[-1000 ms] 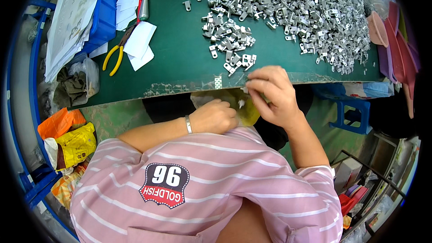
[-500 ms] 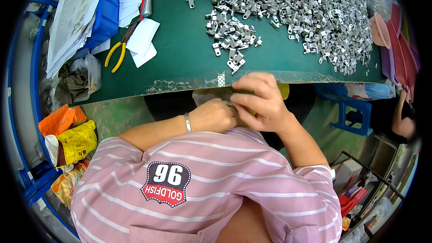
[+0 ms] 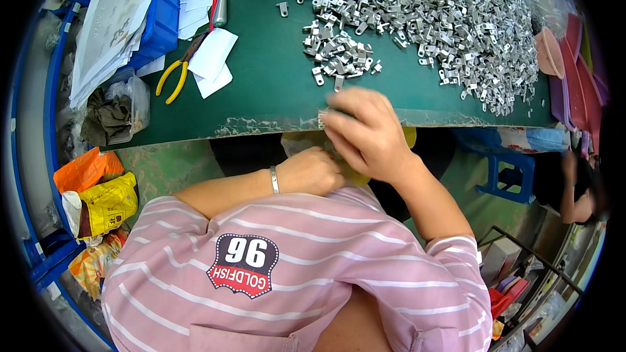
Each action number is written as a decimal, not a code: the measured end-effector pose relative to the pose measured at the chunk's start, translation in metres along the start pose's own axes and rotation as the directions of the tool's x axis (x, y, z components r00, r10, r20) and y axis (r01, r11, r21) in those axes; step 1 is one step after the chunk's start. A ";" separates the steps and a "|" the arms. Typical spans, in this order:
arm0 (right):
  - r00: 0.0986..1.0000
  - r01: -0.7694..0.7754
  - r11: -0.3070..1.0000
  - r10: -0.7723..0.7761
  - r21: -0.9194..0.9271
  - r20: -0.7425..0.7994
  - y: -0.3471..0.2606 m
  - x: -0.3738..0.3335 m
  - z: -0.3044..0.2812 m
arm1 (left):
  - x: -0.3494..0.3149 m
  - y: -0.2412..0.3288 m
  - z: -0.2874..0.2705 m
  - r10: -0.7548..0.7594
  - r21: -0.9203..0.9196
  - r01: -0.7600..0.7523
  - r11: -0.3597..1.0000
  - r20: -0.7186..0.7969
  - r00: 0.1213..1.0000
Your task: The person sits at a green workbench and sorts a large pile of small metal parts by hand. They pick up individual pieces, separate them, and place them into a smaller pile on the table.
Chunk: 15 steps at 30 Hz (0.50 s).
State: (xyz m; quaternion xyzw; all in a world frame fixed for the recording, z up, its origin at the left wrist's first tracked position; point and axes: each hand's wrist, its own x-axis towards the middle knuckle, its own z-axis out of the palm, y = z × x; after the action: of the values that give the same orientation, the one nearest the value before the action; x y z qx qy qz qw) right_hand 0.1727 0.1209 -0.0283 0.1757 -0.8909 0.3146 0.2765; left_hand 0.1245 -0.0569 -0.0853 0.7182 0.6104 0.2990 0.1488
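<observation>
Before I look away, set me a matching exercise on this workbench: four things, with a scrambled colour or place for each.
Things:
1. Right hand
2. Pliers
3. Stool
4. Big heap of metal parts

Clues:
A. Blue, low on the right, beyond the table's near edge
B. Silver-grey, spread over the far right of the table
C. At the table's near edge
D. Yellow-handled, on the left part of the table

Pairs: 1-C, 2-D, 3-A, 4-B

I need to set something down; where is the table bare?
Between the white slips and the small parts cluster, save one stray part; also between the big heap and the table's front edge. Crowded: the heap itself.
</observation>
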 end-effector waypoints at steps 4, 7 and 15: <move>0.997 -0.018 0.976 0.035 -0.216 0.076 0.010 0.036 0.018 | 0.003 0.006 -0.015 -0.049 0.050 0.039 0.998 0.220 0.974; 0.988 -0.046 0.982 0.073 -0.186 0.139 0.010 0.021 0.009 | 0.000 0.007 -0.018 -0.074 0.073 0.061 0.995 0.199 0.977; 0.886 -0.422 0.902 0.431 0.092 -0.169 0.023 -0.018 -0.053 | 0.000 -0.001 -0.015 -0.036 0.062 0.024 0.998 0.209 0.977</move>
State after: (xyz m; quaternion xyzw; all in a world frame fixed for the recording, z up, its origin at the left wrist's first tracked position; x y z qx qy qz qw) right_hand 0.1960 0.1757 -0.0159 -0.0471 -0.8694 0.4061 0.2774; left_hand 0.1145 -0.0593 -0.0742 0.7407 0.6105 0.2009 0.1958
